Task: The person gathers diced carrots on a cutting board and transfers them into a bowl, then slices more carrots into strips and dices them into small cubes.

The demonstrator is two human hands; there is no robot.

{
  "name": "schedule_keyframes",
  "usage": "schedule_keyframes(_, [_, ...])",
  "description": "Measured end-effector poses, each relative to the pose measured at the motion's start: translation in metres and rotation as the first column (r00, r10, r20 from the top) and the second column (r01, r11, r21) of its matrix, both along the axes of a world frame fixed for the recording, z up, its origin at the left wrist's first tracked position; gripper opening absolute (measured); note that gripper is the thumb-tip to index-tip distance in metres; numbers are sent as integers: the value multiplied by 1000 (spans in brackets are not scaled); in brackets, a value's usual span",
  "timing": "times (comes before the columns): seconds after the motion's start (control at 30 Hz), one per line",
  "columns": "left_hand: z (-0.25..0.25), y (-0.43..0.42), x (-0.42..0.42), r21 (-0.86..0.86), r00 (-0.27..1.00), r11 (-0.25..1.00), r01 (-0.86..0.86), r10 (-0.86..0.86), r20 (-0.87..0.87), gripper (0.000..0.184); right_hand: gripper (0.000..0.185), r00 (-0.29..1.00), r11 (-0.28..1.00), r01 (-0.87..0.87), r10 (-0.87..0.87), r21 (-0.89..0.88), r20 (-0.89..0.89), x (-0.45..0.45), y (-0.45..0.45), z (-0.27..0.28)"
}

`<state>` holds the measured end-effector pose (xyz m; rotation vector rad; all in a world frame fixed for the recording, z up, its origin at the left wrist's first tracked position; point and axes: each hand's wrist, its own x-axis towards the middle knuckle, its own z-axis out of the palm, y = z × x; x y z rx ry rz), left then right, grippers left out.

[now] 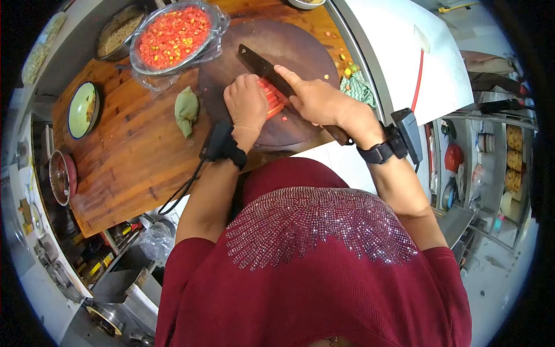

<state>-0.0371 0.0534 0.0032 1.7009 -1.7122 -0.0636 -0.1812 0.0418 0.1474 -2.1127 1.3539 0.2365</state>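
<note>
Reading the clock from the middle of your round chopping board (312,55), with your body at 6, a reddish bowl (72,173) sits at 8 o'clock, near the edge of your wooden bench (139,139). A green-rimmed bowl (80,107) stands at 9. Below the bench, between 7 and 8, is a yellow-marked package (102,265); its print is too small to read. Between 9 and 10 stands a pan (122,52) with brownish contents, and at 10 a big bowl (135,55) of diced red and yellow pieces, clear plastic around its rim. A crumpled green cloth (186,110) lies just beside the board, between 8 and 9.

Your left hand (247,103) is on the board, fingers bent beside the red strips (273,103); you cannot tell whether the tips grasp them. The strips lie near the board's middle, against the knife (263,66), whose blade points to 11. Your right hand (317,99) clasps its handle, index finger stretched along the blade. At 3 o'clock is a green-and-white cloth (359,88).
</note>
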Motion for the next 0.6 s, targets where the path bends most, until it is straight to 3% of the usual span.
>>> schedule_keyframes(0.13, [-14,4,13,65,995,998,-2,8,-102,15,69,1000,1000,-14,14,-8,-18,2,5,3])
schedule_keyframes(0.23, [-18,6,9,-39,990,998,43,-48,-131,17,69,1000,999,-18,19,-49,15,2,15,-2])
schedule_keyframes(0.4, [-14,5,7,95,999,995,31,-29,-22,20,69,995,984,95,-96,-151,3,3,42,-60])
schedule_keyframes(0.47, [-14,2,7,76,1000,997,26,-25,-15,20,72,995,971,103,-103,-217,11,0,39,-65])
schedule_keyframes(0.6, [-19,6,7,21,999,999,31,-31,-5,21,72,997,991,66,-70,-119,-33,3,22,-29])
